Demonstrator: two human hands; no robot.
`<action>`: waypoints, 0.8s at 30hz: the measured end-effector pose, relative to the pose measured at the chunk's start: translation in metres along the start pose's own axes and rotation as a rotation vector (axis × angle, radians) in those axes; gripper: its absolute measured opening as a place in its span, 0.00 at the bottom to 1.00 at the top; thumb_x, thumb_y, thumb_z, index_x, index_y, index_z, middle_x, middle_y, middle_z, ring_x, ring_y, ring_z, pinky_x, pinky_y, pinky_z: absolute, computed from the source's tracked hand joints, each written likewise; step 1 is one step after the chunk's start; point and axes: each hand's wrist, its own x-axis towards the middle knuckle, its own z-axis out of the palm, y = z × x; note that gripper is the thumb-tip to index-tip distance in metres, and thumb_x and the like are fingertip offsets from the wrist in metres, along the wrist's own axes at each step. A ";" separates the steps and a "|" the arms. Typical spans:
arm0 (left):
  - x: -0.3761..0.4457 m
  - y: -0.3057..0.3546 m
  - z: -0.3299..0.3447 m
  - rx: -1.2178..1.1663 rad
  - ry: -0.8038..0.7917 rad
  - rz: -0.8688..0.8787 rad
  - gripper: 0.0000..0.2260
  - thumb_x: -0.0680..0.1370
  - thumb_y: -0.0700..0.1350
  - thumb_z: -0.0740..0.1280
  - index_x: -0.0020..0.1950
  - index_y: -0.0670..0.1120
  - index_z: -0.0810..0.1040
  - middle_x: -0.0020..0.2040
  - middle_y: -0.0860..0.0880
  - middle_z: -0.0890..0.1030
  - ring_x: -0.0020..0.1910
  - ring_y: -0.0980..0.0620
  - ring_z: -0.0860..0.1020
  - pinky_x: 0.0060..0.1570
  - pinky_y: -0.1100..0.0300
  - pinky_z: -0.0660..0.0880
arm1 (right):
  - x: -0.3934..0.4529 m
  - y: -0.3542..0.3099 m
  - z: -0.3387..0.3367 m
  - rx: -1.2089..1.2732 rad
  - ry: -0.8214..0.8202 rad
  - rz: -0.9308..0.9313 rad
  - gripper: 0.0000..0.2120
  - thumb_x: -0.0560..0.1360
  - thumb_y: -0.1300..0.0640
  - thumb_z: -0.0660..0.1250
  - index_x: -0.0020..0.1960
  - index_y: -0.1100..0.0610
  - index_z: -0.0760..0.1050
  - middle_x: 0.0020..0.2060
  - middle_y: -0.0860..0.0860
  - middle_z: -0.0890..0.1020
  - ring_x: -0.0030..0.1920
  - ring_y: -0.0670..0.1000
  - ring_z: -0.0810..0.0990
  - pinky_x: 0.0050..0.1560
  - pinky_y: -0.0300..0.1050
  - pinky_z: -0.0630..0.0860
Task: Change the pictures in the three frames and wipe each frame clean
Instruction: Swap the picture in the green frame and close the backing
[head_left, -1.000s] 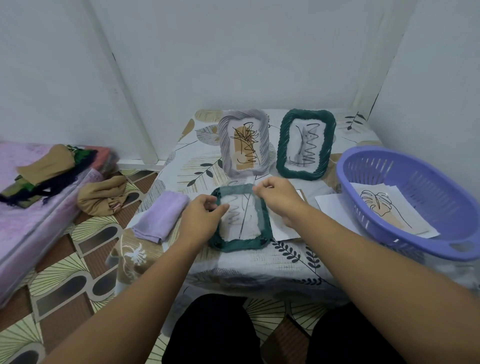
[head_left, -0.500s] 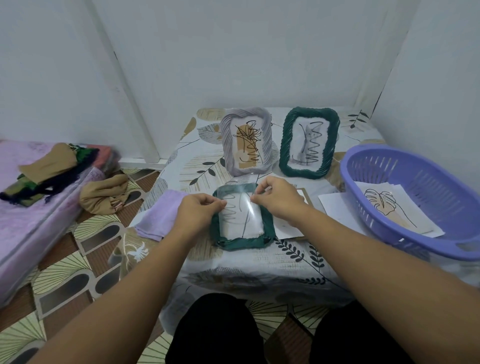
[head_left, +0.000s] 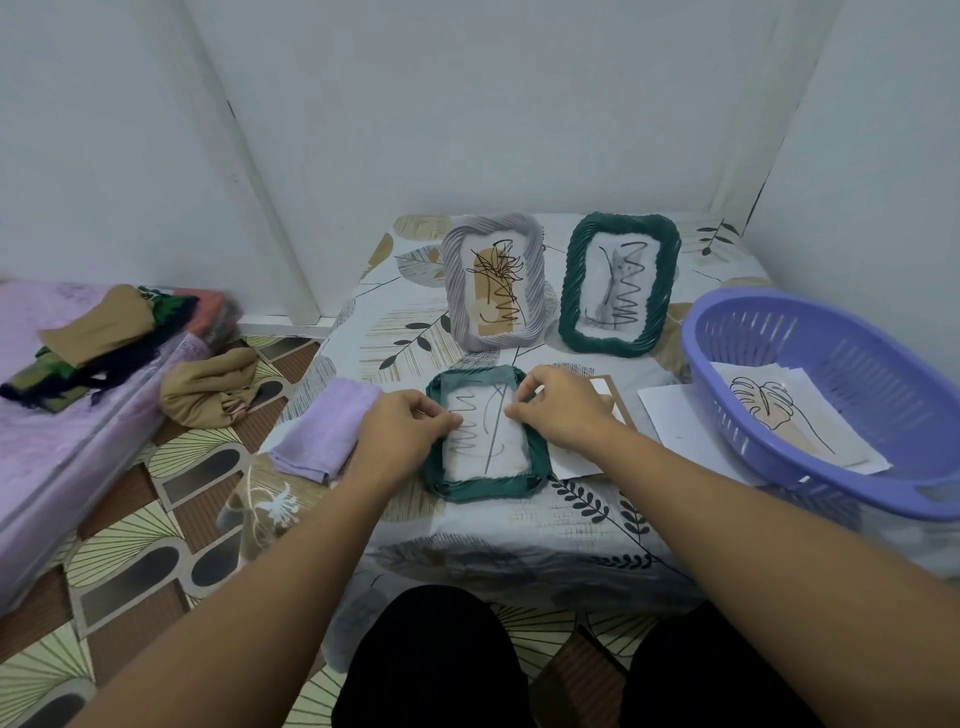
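Head view: fingertips of the left hand (head_left: 402, 434) and right hand (head_left: 558, 410) are curled in narrow pinches over the upper part of the picture (head_left: 485, 441), which lies in the flat green frame (head_left: 485, 488) at the near middle of the table (head_left: 519, 525). Whether paper or a clear sheet is pinched cannot be told.

Two upright frames, lilac (head_left: 493, 283) and green (head_left: 618, 283), are stood just behind. A lilac cloth (head_left: 327, 431) lies beside the left hand; a basket (head_left: 831, 395) with a spare print (head_left: 779, 415) sits to the right.

Risks: the sheet could be creased or seated crooked if pulled unevenly; an upright frame could be knocked over if the hands are lifted forward.
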 end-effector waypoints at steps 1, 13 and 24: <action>-0.001 0.001 0.001 0.015 0.007 0.003 0.10 0.72 0.51 0.79 0.42 0.48 0.83 0.32 0.51 0.82 0.31 0.56 0.76 0.33 0.61 0.70 | 0.000 0.000 0.000 -0.007 0.005 -0.002 0.11 0.74 0.42 0.73 0.48 0.47 0.78 0.44 0.41 0.80 0.53 0.49 0.78 0.57 0.53 0.65; -0.004 0.000 0.004 0.109 0.023 0.072 0.13 0.71 0.52 0.80 0.44 0.47 0.81 0.32 0.52 0.79 0.30 0.57 0.74 0.30 0.63 0.66 | -0.002 0.002 0.004 -0.098 0.020 -0.076 0.09 0.77 0.44 0.71 0.50 0.48 0.76 0.45 0.43 0.82 0.54 0.50 0.78 0.54 0.52 0.63; -0.007 -0.005 0.005 0.124 0.069 0.111 0.15 0.71 0.52 0.80 0.48 0.47 0.79 0.37 0.50 0.81 0.33 0.55 0.76 0.31 0.61 0.67 | -0.005 0.002 0.008 -0.122 0.013 -0.085 0.13 0.77 0.44 0.71 0.58 0.48 0.76 0.50 0.45 0.82 0.57 0.52 0.78 0.58 0.53 0.65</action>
